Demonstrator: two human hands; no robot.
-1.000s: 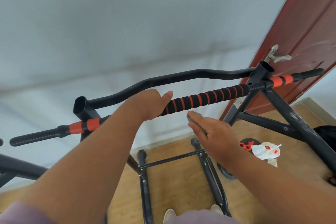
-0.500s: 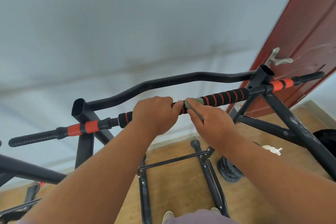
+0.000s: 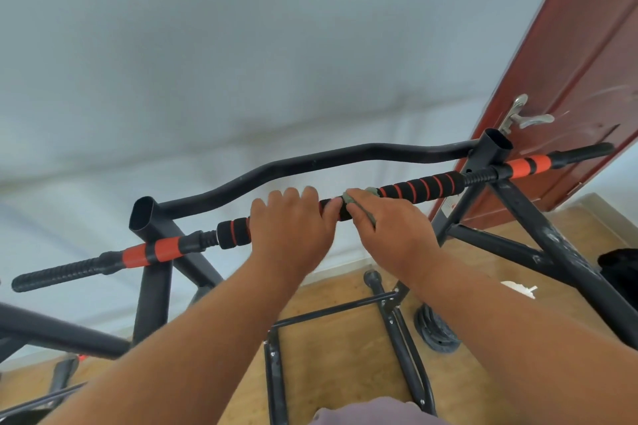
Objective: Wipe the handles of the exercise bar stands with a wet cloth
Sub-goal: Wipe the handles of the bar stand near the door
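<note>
Cloth (image 3: 359, 205) pinched by right hand (image 3: 397, 238) on foam handle (image 3: 414, 188); left hand (image 3: 290, 235) wraps handle alongside; unwiped length runs rightward.

both hands (image 3: 291, 235) (image 3: 397, 231) curled, side by side

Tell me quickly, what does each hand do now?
Left hand: grips the black-and-orange foam bar handle.
Right hand: presses a small grey-green cloth around it.
</note>
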